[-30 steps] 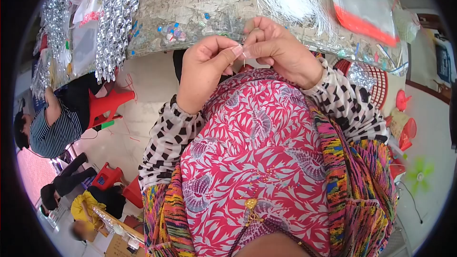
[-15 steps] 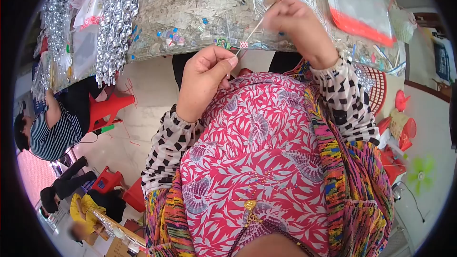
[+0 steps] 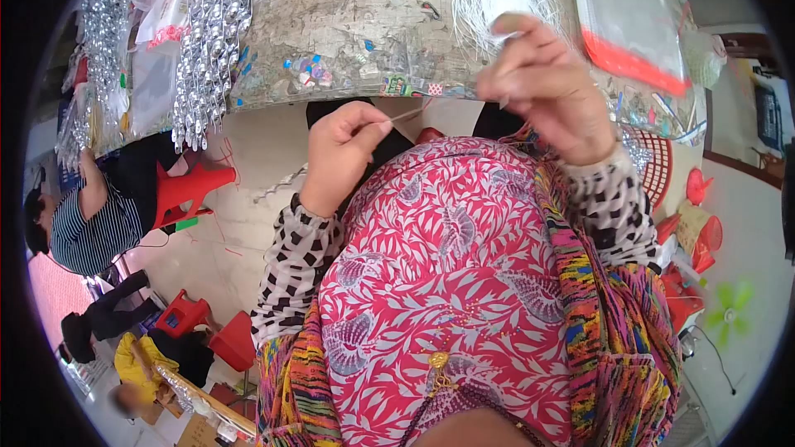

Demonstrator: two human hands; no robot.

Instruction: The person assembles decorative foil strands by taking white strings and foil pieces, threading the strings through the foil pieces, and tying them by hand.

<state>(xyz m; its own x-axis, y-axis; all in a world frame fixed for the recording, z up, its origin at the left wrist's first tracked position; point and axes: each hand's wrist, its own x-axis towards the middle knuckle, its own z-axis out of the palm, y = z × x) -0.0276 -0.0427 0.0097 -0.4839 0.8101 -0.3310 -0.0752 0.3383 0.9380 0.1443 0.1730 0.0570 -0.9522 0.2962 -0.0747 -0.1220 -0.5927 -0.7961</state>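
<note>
My left hand (image 3: 344,149) pinches a thin pale string (image 3: 406,115) between thumb and forefinger, just below the table's front edge. To its right, my right hand (image 3: 546,87) is raised over the edge and blurred by motion. A small pale bit shows by its fingertips, too smeared to make out. A bundle of white strings (image 3: 503,0) lies on the worn table (image 3: 331,12), beyond my right hand. Small colourful stickers (image 3: 397,84) sit along the front edge between the hands.
Silver beaded strands (image 3: 203,58) hang over the table's left side. Clear bags with a red edge (image 3: 633,62) lie at the right, above a red basket (image 3: 650,157). A person in a striped shirt (image 3: 95,223) sits at the left near a red stool (image 3: 190,190). Another person wears yellow (image 3: 141,364).
The hands were together at first, then my right hand went up and away with the string stretched between them. It has since come lower and turned. A twisted strand now shows left of my left wrist.
</note>
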